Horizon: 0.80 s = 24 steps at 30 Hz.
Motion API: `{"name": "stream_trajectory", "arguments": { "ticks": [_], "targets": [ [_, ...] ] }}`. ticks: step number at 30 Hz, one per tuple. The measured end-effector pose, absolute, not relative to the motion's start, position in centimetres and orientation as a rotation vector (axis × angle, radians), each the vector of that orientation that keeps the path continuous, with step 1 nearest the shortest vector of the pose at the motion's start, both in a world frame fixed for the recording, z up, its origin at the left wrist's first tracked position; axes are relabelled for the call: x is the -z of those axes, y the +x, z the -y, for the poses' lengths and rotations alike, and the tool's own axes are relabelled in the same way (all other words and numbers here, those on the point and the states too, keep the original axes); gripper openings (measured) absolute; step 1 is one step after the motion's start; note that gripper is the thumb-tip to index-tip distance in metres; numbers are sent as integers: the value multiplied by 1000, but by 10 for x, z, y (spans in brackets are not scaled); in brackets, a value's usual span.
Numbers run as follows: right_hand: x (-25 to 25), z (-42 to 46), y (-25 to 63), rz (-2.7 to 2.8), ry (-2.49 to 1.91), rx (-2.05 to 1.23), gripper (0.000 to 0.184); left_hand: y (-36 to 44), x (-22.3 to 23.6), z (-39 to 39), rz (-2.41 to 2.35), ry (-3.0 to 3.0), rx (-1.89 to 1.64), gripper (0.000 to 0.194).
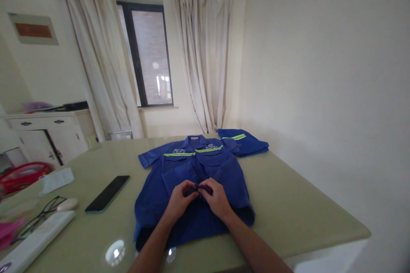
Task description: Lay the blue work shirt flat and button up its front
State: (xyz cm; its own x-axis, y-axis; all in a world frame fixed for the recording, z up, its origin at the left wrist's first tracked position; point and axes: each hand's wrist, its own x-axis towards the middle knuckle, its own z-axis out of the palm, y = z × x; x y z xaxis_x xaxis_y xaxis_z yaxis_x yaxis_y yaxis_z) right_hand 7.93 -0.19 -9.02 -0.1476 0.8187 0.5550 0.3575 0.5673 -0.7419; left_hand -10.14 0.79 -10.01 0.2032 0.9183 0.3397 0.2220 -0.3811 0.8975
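A blue short-sleeved work shirt (179, 175) lies front up on the table, its collar toward the window. Yellow-green stripes and pale print cross its chest. My left hand (182, 196) pinches the front edge of the shirt near the middle. Right beside it, my right hand (214, 196) pinches the same front opening, the fingertips of both hands almost touching. The cloth is lifted a little there. Whatever small part sits between the fingertips is hidden. Beyond the shirt's right shoulder rests a folded blue garment (251, 145) with a matching stripe.
On the pale green table (294, 204), left of the shirt, lie a phone (107, 194), eyeglasses (41, 217), a long white case (38, 241) and a white paper (58, 180). A red basket (22, 177) stands at the far left. A wall (320, 72) borders the right side.
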Motion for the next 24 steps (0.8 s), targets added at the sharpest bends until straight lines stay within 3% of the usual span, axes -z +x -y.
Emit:
{"name": "stream_trajectory", "arguments": {
  "ticks": [6,14,24],
  "targets": [
    [86,5,80,1775,-953,-570,10,-96,100,-5,-1317,1974,-1152,22],
    [85,7,80,1742,-975,-508,12,-92,92,1,-1262,1988,-1134,29],
    [86,5,80,1663,-1035,-408,11,-92,90,2,-1303,1975,-1200,22]
  ]
}}
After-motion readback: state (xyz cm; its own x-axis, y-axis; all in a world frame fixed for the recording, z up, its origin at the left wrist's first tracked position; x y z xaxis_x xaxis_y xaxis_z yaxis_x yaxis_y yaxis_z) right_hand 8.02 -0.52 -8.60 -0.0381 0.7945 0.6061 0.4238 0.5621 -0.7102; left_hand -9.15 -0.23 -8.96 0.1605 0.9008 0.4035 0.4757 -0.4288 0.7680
